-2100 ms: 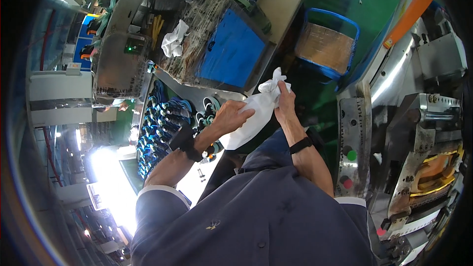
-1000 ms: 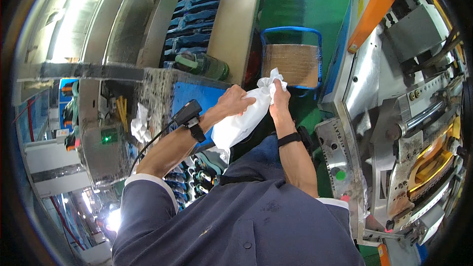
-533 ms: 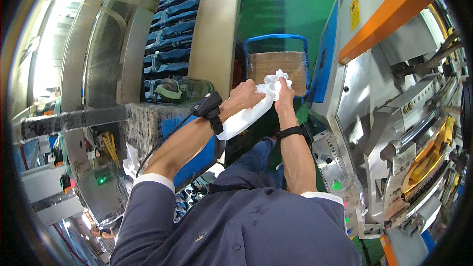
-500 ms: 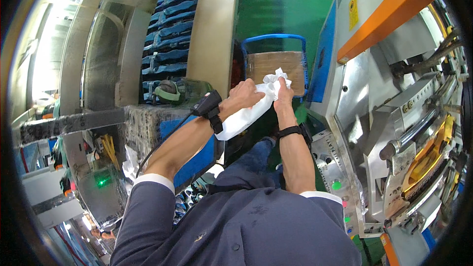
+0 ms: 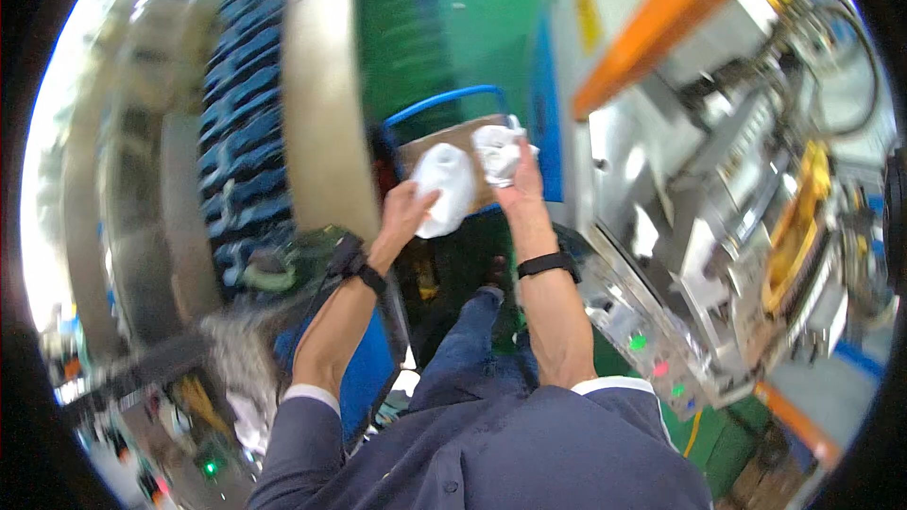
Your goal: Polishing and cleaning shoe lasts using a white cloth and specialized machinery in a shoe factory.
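My left hand (image 5: 402,213) is closed on a smooth white elongated piece (image 5: 446,187) with a rounded end, its thumb lying over the near side. What the piece is made of, I cannot make out. To the right of it, my right hand (image 5: 525,187) grips a crumpled white wad (image 5: 497,153), cloth or paper, with the thumb upright along its edge. A narrow gap parts the two white things. Both are held above a brown cardboard surface (image 5: 416,146) framed by a blue tubular handle (image 5: 449,98).
On my right stands a metal machine (image 5: 704,293) with an orange bar (image 5: 675,24) and a button panel (image 5: 633,321). To the left, dark blue shapes (image 5: 248,85) line up in a rack beside a pale beam (image 5: 326,85). A greenish bottle-like thing (image 5: 283,264) lies near my left forearm.
The smooth white piece and the crumpled wad, together before, are now apart, one in each hand. My left hand has moved left and nearer. The whole view has swung to the right.
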A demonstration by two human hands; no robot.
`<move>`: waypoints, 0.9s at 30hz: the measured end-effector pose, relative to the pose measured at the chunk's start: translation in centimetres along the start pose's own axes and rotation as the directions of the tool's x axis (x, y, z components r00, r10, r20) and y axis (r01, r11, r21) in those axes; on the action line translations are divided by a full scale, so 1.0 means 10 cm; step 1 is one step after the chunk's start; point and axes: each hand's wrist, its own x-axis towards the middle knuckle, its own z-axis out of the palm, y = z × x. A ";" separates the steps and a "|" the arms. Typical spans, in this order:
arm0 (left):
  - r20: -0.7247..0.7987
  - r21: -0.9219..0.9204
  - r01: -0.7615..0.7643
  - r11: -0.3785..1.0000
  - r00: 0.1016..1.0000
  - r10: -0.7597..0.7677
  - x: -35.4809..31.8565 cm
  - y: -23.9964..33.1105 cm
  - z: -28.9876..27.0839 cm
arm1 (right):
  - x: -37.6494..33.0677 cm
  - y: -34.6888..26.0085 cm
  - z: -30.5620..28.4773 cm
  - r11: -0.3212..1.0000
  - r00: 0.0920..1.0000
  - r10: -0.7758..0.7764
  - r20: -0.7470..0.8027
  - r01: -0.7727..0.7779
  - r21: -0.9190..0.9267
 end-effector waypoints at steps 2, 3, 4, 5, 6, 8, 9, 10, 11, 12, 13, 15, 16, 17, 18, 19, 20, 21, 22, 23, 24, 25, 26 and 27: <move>-0.059 -0.138 0.051 0.989 0.997 -0.059 0.18 -0.29 0.07 | -0.21 -0.20 0.17 0.984 0.985 0.064 0.162 -0.089 0.153; -0.007 -0.145 0.016 0.989 1.000 -0.017 0.29 -0.41 0.08 | -0.34 -0.32 0.25 0.975 0.987 0.023 0.156 -0.056 0.214; 0.058 -0.092 0.029 0.995 0.998 -0.023 0.41 -0.51 0.10 | -0.50 -0.45 0.32 0.960 0.987 -0.036 0.159 -0.010 0.281; 0.037 -0.196 -0.004 0.981 0.999 0.011 0.52 -0.58 0.13 | -0.69 -0.59 0.40 0.972 0.994 -0.060 0.086 0.039 0.232; 0.052 -0.213 -0.068 0.975 0.995 0.081 0.62 -0.64 0.11 | -0.91 -0.73 0.48 0.974 0.989 -0.115 0.097 0.093 0.206; 0.072 -0.224 -0.084 0.971 0.992 0.103 0.77 -0.70 0.00 | -1.42 -1.02 0.64 0.958 0.956 -0.246 0.163 0.214 0.190; 0.093 -0.044 -0.075 0.996 0.993 0.078 0.82 -0.71 -0.05 | -1.69 -1.17 0.72 0.948 0.954 -0.280 0.109 0.257 0.189; 0.172 -0.030 -0.096 0.995 0.980 0.100 0.84 -0.72 -0.09 | -1.97 -1.34 0.78 0.930 0.933 -0.327 0.151 0.290 0.224; 0.154 0.165 -0.034 0.986 0.988 0.008 0.86 -0.71 -0.12 | -2.24 -1.51 0.82 0.914 0.926 -0.370 0.072 0.348 0.209; 0.163 0.215 -0.092 0.972 0.985 0.058 0.83 -0.69 -0.12 | -2.52 -1.71 0.84 0.902 0.912 -0.401 0.091 0.375 0.213; 0.138 0.274 -0.177 0.945 0.980 0.143 0.79 -0.66 -0.12 | -2.78 -1.93 0.84 0.880 0.896 -0.440 0.056 0.418 0.226; 0.052 0.414 -0.219 0.883 0.975 0.217 0.63 -0.55 -0.02 | -3.25 -2.43 0.75 0.827 0.833 -0.550 -0.060 0.553 0.098; 0.003 0.468 -0.232 0.853 0.965 0.260 0.52 -0.48 0.05 | -3.45 -2.73 0.66 0.792 0.795 -0.592 -0.132 0.604 0.092; -0.058 0.526 -0.240 0.816 0.947 0.316 0.40 -0.41 0.13 | -3.60 -3.04 0.55 0.686 0.683 -0.724 -0.097 0.727 0.003; -0.092 0.459 -0.224 0.860 0.950 0.297 0.26 -0.32 0.20 | -3.71 -3.38 0.41 0.642 0.636 -0.766 -0.092 0.761 -0.093; -0.142 0.396 -0.210 0.894 0.948 0.285 0.10 -0.26 0.29 | -3.76 -3.73 0.26 0.621 0.614 -0.783 -0.099 0.780 -0.075; -0.190 0.318 -0.198 0.927 0.945 0.267 -0.07 -0.21 0.38 | -3.75 -4.08 0.10 0.528 0.499 -0.849 -0.177 0.817 -0.233; -0.185 0.294 -0.177 0.939 0.953 0.238 -0.26 -0.17 0.46 | -3.69 -4.43 -0.08 0.483 0.446 -0.875 -0.190 0.836 -0.261; -0.181 0.258 -0.156 0.954 0.962 0.206 -0.46 -0.15 0.54 | -3.58 -4.76 -0.25 0.451 0.426 -0.892 -0.149 0.828 -0.334; -0.177 0.222 -0.131 0.966 0.969 0.173 -0.67 -0.15 0.60 | -3.41 -5.08 -0.43 0.412 0.411 -0.906 -0.102 0.797 -0.442; -0.173 0.189 -0.112 0.976 0.974 0.145 -0.87 -0.16 0.67 | -3.22 -5.37 -0.61 0.363 0.355 -0.924 -0.145 0.686 -0.631; -0.169 0.204 -0.091 0.975 0.977 0.127 -1.11 -0.19 0.73 | -2.99 -5.63 -0.78 0.272 0.342 -0.937 -0.065 0.603 -0.750; -0.154 0.196 -0.101 0.975 0.979 0.132 -1.35 -0.23 0.80 | -2.75 -5.86 -0.94 0.211 0.324 -0.944 -0.057 0.462 -0.861; -0.174 0.219 -0.045 0.975 0.981 0.084 -1.61 -0.30 0.87 | -2.51 -6.06 -1.10 -0.058 0.248 -0.958 0.143 0.322 -0.945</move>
